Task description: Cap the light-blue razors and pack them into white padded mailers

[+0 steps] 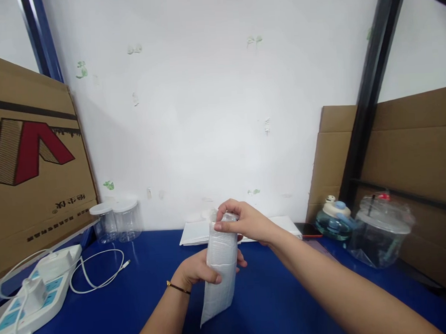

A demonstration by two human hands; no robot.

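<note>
A white padded bubble mailer (221, 267) stands nearly upright above the blue table, tilted a little. My left hand (202, 270) is wrapped around its middle, thumb across the front and fingertips showing past the right edge. At the mailer's top, my right hand (239, 221) pinches the upper edge between thumb and fingers. A bit of clear, shiny plastic shows by the right fingers; whether it belongs to the mailer or to something inside I cannot tell. Behind the hands, flat white mailers (194, 233) lie against the wall.
On the left are a white power strip (61, 295) with plugs, a white cable (118, 269), two clear lidded jars (126, 222) and a cardboard box (32, 162). To the right stand a teal bottle (334, 220), a clear plastic tub in a bag (378, 233) and a phone (309, 230).
</note>
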